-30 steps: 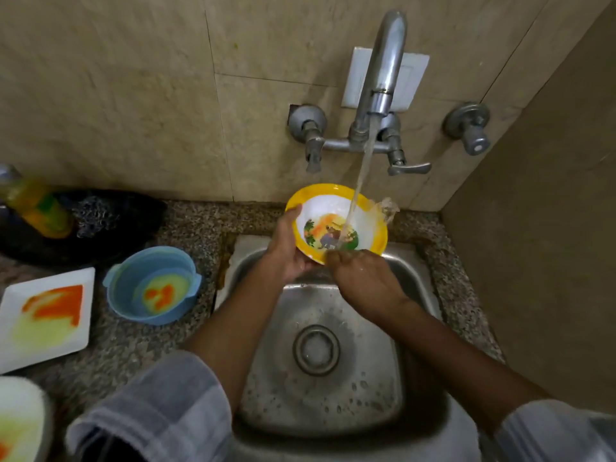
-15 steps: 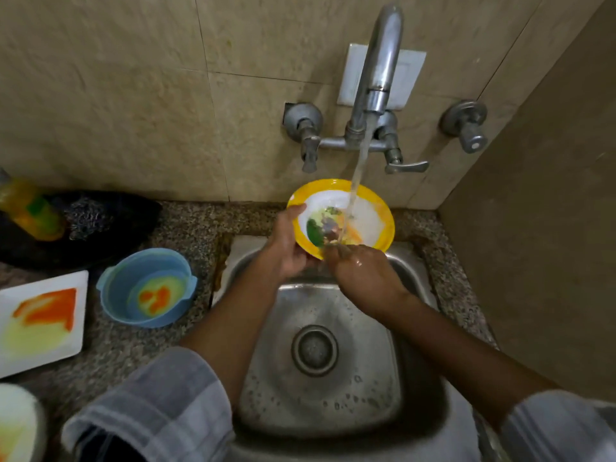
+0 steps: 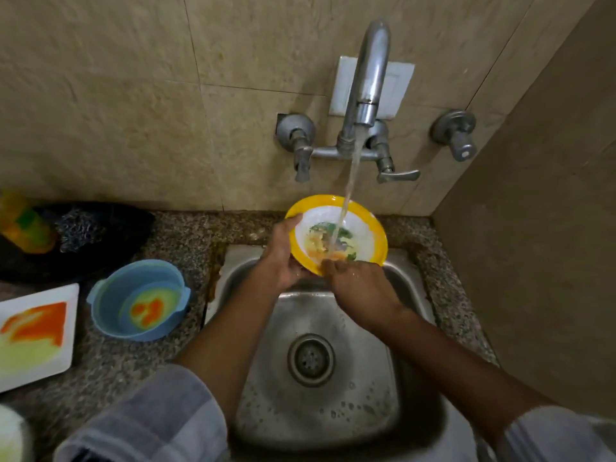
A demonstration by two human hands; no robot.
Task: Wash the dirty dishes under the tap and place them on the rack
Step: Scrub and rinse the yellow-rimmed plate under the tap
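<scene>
Now left hand (image 3: 283, 258) gripping yellow-rimmed bowl (image 3: 363, 228) at left rim, tilting it under tap (image 3: 368, 81) stream over sink (image 3: 333, 395); right hand (image 3: 358, 288) fingers rubbing near rim, curl hidden.

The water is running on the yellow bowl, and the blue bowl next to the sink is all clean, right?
Not quite. In the head view the blue bowl is dirty, with orange and yellow smears inside. Water does run on the yellow bowl.
</scene>
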